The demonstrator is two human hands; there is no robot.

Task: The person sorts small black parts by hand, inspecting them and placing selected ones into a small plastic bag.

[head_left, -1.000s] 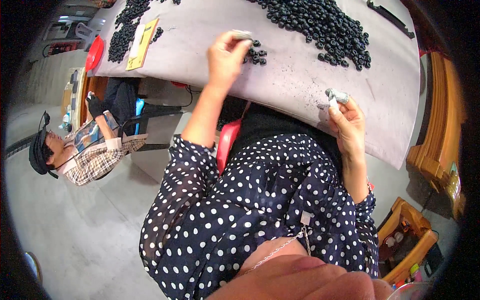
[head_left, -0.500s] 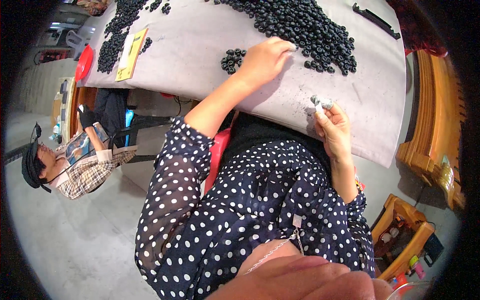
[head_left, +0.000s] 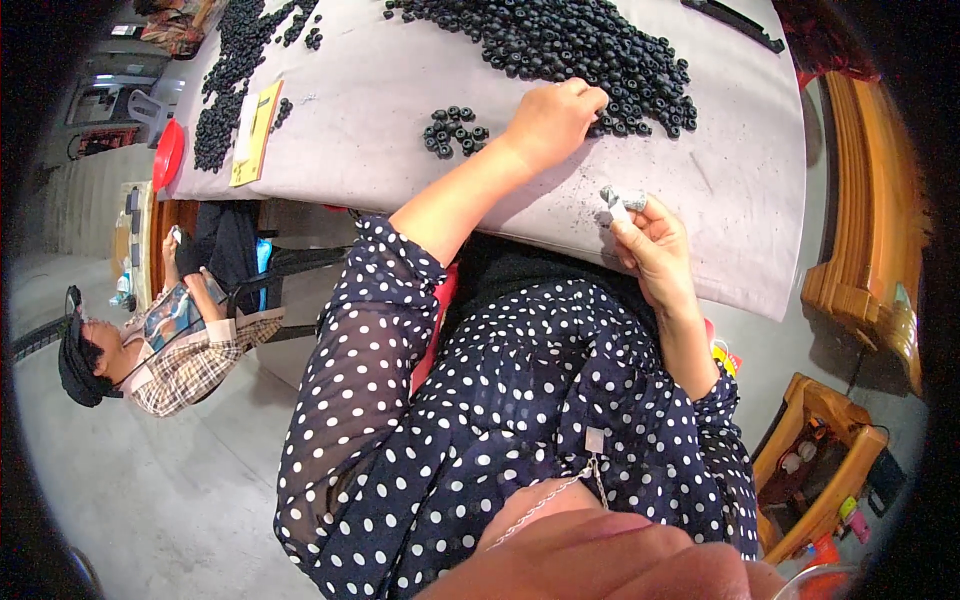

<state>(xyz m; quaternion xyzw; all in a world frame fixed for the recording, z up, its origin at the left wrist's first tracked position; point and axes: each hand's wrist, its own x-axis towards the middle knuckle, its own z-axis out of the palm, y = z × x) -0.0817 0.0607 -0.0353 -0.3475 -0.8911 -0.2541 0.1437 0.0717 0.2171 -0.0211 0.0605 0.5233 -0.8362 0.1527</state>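
A large heap of small black rings [head_left: 570,45] lies on the grey table top [head_left: 380,130]. My left hand [head_left: 552,118] reaches across to the heap's near edge, knuckles up, its fingertips curled in among the rings and hidden. A small separate cluster of black rings [head_left: 453,130] sits just left of that hand. My right hand [head_left: 652,238] is raised near the table's edge and pinches a small silvery part [head_left: 622,198] between thumb and fingers.
A second heap of black rings [head_left: 232,75] and a yellow card [head_left: 256,130] lie at the table's left end, beside a red round object [head_left: 167,155]. A person in a plaid shirt [head_left: 175,355] sits at left. Wooden furniture [head_left: 860,300] stands at right.
My left hand has moved right, from the small cluster of rings to the edge of the big heap. My right hand has stayed raised with the silvery part.
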